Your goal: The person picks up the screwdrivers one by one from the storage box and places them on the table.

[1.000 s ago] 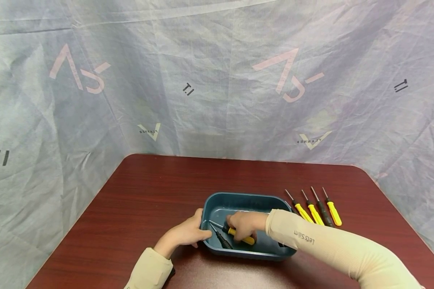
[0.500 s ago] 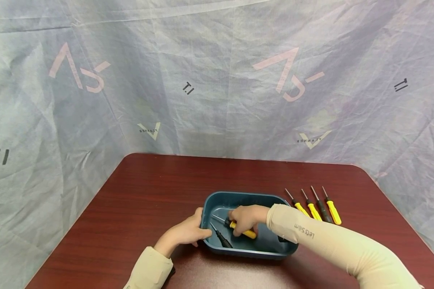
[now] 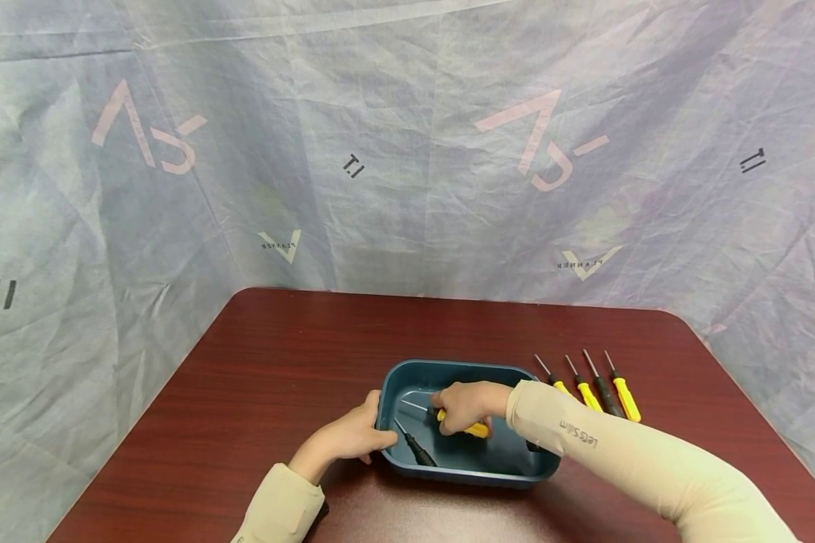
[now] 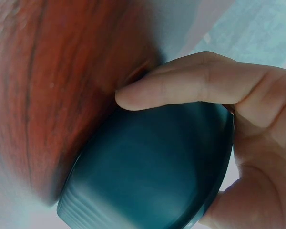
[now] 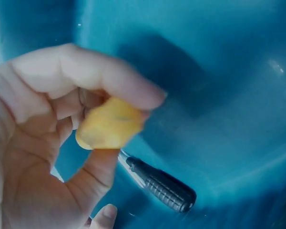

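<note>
My right hand [image 3: 463, 406] is inside the dark blue plastic bin [image 3: 465, 477], pinching a yellow-handled screwdriver [image 3: 477, 430] between thumb and fingers. Its thin shaft points left; in the right wrist view the yellow handle [image 5: 112, 124] shows end-on between the fingertips. Below it on the bin floor lies a black-handled screwdriver [image 3: 421, 454], with its ribbed grip [image 5: 164, 186] plain in the right wrist view. At the bin's left end my left hand [image 3: 356, 434] grips the wall, thumb at the rim and fingers along the outside [image 4: 148, 167].
Right of the bin, several screwdrivers lie side by side on the dark red table [image 3: 299, 347], among them a yellow one [image 3: 626, 400] and a black one [image 3: 607, 396]. My right sleeve [image 3: 584, 437] covers part of the bin's right end. A printed grey cloth [image 3: 407, 151] hangs behind.
My right hand has moved slightly right and up, carrying the yellow-handled screwdriver away from the black one. The left hand keeps its hold on the bin.
</note>
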### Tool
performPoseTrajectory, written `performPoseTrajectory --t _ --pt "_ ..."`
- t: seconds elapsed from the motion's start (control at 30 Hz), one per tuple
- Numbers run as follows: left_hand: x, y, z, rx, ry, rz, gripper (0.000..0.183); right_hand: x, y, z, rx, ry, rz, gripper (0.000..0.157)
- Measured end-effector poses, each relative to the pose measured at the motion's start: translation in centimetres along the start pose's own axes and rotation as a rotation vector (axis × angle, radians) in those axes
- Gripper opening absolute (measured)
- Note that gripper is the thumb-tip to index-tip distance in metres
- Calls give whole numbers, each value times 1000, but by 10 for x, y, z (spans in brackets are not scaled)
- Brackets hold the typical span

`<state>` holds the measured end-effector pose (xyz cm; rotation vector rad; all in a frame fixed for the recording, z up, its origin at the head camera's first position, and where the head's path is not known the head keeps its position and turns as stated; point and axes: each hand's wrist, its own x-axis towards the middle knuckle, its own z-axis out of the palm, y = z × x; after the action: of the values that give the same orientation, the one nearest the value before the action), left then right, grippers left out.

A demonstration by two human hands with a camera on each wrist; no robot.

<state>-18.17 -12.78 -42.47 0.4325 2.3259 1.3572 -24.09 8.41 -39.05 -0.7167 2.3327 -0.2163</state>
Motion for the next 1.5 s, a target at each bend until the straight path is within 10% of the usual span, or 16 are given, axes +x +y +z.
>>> performPoseTrajectory --t 1.5 --pt "0 1 0 19 -3 -17 71 -49 16 -17 -484 516 29 21"
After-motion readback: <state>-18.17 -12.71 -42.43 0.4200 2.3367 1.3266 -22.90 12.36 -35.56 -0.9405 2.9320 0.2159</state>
